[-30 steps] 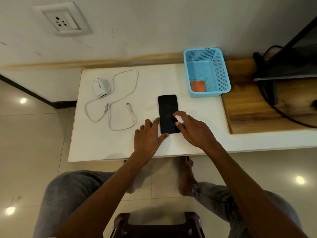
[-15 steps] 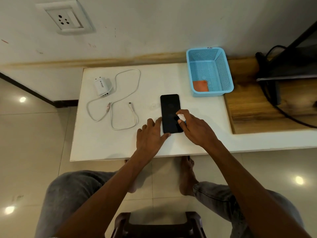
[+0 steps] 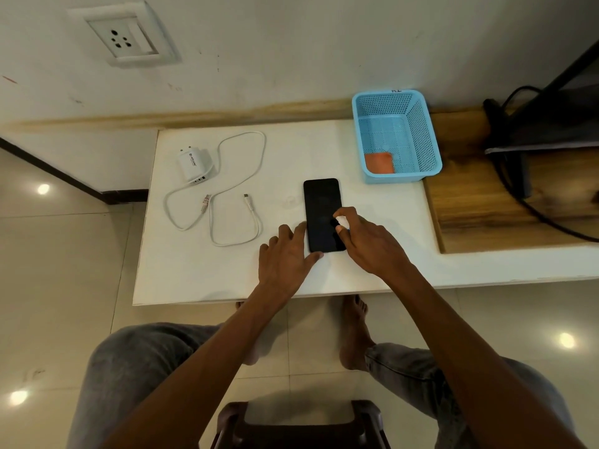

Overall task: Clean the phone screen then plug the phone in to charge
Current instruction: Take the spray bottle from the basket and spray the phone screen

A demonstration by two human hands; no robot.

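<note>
A black phone (image 3: 321,205) lies face up on the white table (image 3: 194,273). My left hand (image 3: 285,257) rests flat beside its lower left edge, with the thumb at the bottom corner. My right hand (image 3: 366,241) has curled fingers, its index finger and thumb pinching at the phone's right edge; a speck of blue shows by the thumb. A white charger adapter (image 3: 193,163) and its looped white cable (image 3: 240,176) lie to the left, and the plug end (image 3: 248,199) is free. An orange cloth (image 3: 379,163) sits in the blue basket (image 3: 429,147).
A wall socket (image 3: 124,37) is high on the left wall. A wooden board (image 3: 486,209) adjoins the table on the right, with black cables (image 3: 518,189) and a dark stand on it. My knees and a dark stool (image 3: 298,426) are below the table's front edge.
Both hands stay at the phone, which has not shifted on the table. My right fingertips have moved slightly on the screen's lower right.
</note>
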